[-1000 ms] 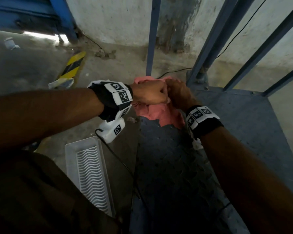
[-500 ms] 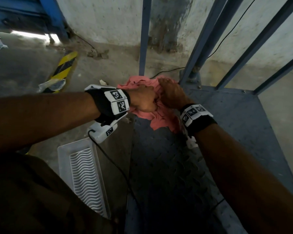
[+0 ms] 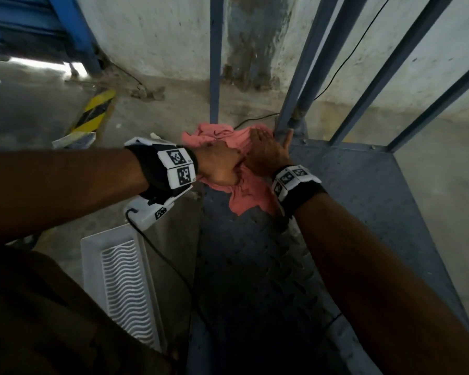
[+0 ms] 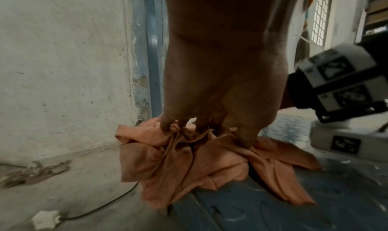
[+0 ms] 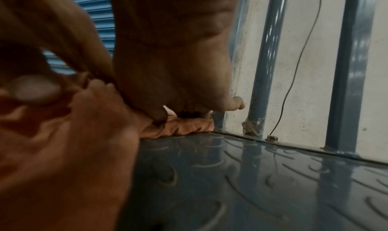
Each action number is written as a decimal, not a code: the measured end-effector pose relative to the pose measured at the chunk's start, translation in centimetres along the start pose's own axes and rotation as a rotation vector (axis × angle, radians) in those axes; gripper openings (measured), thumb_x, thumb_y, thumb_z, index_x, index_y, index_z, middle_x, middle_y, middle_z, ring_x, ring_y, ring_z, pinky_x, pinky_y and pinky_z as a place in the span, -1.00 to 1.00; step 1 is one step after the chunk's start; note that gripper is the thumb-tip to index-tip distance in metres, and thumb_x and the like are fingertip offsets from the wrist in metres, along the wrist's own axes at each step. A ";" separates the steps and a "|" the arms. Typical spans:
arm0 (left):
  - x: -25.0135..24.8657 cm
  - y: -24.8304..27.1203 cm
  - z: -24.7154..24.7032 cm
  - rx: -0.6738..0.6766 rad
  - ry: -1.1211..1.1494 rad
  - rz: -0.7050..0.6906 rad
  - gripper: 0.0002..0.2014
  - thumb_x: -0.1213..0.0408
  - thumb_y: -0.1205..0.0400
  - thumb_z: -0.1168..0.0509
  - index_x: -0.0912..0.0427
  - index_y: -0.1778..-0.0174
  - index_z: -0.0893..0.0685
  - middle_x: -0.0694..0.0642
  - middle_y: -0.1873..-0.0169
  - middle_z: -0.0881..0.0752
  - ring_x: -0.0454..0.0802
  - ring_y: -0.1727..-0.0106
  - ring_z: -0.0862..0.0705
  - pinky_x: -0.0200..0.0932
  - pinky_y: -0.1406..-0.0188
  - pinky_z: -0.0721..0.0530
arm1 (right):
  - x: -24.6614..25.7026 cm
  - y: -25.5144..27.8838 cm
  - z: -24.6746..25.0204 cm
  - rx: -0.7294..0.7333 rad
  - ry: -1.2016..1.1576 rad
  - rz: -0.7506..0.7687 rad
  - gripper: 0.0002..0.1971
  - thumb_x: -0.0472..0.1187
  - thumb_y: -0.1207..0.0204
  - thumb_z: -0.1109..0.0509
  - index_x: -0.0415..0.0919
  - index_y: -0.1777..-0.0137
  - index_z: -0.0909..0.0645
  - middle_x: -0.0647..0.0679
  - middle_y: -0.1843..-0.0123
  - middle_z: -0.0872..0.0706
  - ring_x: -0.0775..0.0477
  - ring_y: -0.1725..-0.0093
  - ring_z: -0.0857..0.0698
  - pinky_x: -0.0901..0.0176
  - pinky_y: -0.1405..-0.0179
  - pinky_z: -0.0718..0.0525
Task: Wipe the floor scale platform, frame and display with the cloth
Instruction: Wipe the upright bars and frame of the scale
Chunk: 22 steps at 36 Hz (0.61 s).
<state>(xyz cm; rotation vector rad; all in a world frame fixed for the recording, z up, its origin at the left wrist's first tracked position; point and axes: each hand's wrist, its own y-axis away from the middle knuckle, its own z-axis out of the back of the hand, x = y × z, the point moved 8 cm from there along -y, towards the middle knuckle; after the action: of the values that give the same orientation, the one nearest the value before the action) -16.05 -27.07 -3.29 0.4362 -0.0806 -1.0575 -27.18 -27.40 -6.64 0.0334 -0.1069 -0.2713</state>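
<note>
A pink cloth (image 3: pixel 244 196) lies bunched on the far left corner of the blue checker-plate scale platform (image 3: pixel 255 266). My left hand (image 3: pixel 220 166) grips the cloth from above; in the left wrist view its fingertips (image 4: pixel 168 126) dig into the folds of the cloth (image 4: pixel 189 165). My right hand (image 3: pixel 266 152) sits beside it with bent fingers holding the far end of the cloth (image 5: pixel 184 126), one finger close to the blue frame post (image 3: pixel 295 112). The two hands touch. No display shows in any view.
Blue frame bars (image 3: pixel 215 63) rise along the platform's far edge before a stained wall. A white ribbed tray (image 3: pixel 114 280) lies on the concrete to the left. A black cable (image 3: pixel 255 119) with a white plug (image 4: pixel 45 219) runs behind the corner. A yellow-black striped block (image 3: pixel 95 112) lies far left.
Both hands have pushed the cloth farther toward the far corner, and my right hand now reaches the base of the frame post.
</note>
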 end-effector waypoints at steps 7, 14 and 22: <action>0.0 -0.4 -0.4 -0.032 0.038 -0.024 -0.85 0.10 -0.62 -0.30 0.00 0.13 -0.44 0.12 0.16 -0.61 0.17 0.14 -0.57 -0.08 0.16 -0.48 | 0.7 1.1 0.0 0.043 -0.037 -0.034 -0.18 0.15 -0.66 -0.27 -0.29 -0.76 -0.09 -0.17 -0.79 -0.15 -0.19 -0.75 -0.16 -0.90 -0.42 0.15; 0.8 -1.0 -0.5 0.006 0.160 0.024 -0.74 0.07 -0.67 -0.34 0.05 -0.19 -0.50 0.26 -0.12 -0.70 0.14 0.02 -0.56 -0.11 0.07 -0.47 | 0.1 1.7 1.3 0.019 -0.115 -0.021 -0.33 0.02 -0.69 -0.26 -0.17 -0.74 -0.20 -0.09 -0.76 -0.23 -0.23 -0.70 -0.29 -0.94 -0.38 0.06; 0.0 -0.8 0.1 -0.017 0.127 -0.010 -0.55 0.14 -0.70 -0.30 0.14 -0.50 -0.49 0.29 -0.21 -0.71 0.14 0.03 -0.58 -0.15 0.09 -0.45 | 0.0 2.4 0.3 0.006 -0.262 -0.024 -0.20 0.21 -0.53 0.05 -0.16 -0.73 -0.24 -0.11 -0.76 -0.25 -0.23 -0.73 -0.24 -0.71 -0.56 -0.13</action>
<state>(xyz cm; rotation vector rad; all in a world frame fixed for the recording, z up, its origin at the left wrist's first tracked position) -16.72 -27.44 -3.49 0.4878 0.0435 -1.0369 -26.59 -25.11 -6.24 0.0052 -0.3683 -0.2986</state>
